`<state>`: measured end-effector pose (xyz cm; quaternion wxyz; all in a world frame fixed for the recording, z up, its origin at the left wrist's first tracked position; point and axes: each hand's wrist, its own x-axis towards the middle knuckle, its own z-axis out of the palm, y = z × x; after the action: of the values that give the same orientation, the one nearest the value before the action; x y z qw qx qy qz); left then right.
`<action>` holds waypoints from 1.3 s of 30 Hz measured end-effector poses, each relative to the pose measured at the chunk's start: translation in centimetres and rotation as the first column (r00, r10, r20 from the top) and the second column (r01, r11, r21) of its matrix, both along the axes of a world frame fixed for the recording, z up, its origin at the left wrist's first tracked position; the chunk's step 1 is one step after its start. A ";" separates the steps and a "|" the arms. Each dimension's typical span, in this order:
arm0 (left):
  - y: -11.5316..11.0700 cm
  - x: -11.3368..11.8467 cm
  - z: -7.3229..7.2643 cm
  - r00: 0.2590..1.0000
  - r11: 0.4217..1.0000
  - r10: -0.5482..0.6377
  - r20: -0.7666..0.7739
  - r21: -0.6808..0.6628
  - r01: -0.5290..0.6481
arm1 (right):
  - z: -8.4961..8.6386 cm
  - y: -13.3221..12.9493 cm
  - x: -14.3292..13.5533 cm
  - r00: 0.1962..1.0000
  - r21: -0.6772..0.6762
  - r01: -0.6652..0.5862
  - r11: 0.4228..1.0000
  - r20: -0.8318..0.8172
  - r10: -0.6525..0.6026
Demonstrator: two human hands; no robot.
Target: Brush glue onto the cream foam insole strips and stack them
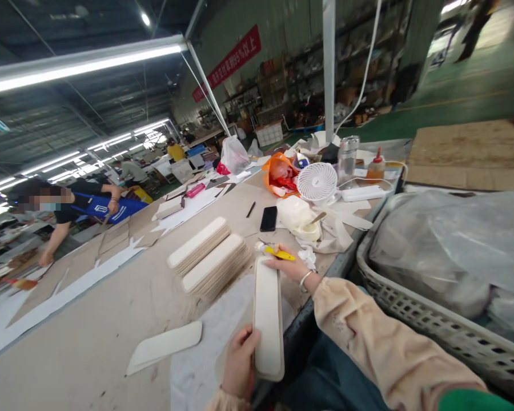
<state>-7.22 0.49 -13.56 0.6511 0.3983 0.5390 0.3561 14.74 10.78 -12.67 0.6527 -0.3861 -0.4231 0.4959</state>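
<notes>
My left hand (240, 357) grips the lower left edge of a long white panel (268, 319) with rounded corners, thumb on top. At the panel's far end is my right hand (289, 264), its fingers closed round a small yellow-handled tool (280, 254) and touching the panel's top. The panel lies over the table's front edge, partly above a pale sheet (197, 371). Beyond it stand two stacks of similar panels, one nearer (216, 265) and one farther (199, 242). A couple of loose panels (167, 347) overlap at the left.
A black phone (268, 218), a pen (251, 209), a white fan (317, 182) and an orange bag (278, 171) sit farther back. At right is a plastic basket (411, 297) holding wrapped goods. A person in a blue apron (111, 210) works across the table.
</notes>
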 end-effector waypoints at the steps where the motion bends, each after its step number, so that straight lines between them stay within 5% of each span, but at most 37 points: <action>1: -0.3 0.7 0.4 0.996 0.999 0.008 0.089 -0.052 -0.004 | 0.1 0.5 0.3 1.000 -0.002 -0.005 1.000 0.001 0.005; 5: -1.3 2.7 1.3 0.963 0.980 0.020 0.269 -0.196 0.034 | -0.8 1.8 1.1 1.000 0.008 0.005 1.000 0.017 -0.005; 15: -2.0 3.4 0.4 0.967 0.959 -0.157 0.199 -0.203 0.197 | -1.9 2.5 2.2 0.993 -0.029 0.019 0.999 0.117 -0.016; 27: -2.8 4.2 0.3 0.986 0.974 -0.117 0.123 -0.180 0.138 | -1.1 1.8 2.8 0.987 0.045 -0.006 0.999 0.160 -0.001; 33: -2.9 3.1 -0.1 0.986 0.982 -0.139 0.091 -0.114 0.149 | -0.9 1.2 2.6 0.960 0.087 0.048 0.995 0.270 -0.070; 39: -1.9 -0.3 -0.1 0.982 0.981 -0.189 0.018 -0.032 0.189 | -1.0 1.1 0.8 0.964 0.101 0.045 0.994 0.256 -0.070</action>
<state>-7.50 -1.42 -13.64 0.6927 0.4339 0.4999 0.2865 15.58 11.90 -13.66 0.6234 -0.4284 -0.5163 0.4016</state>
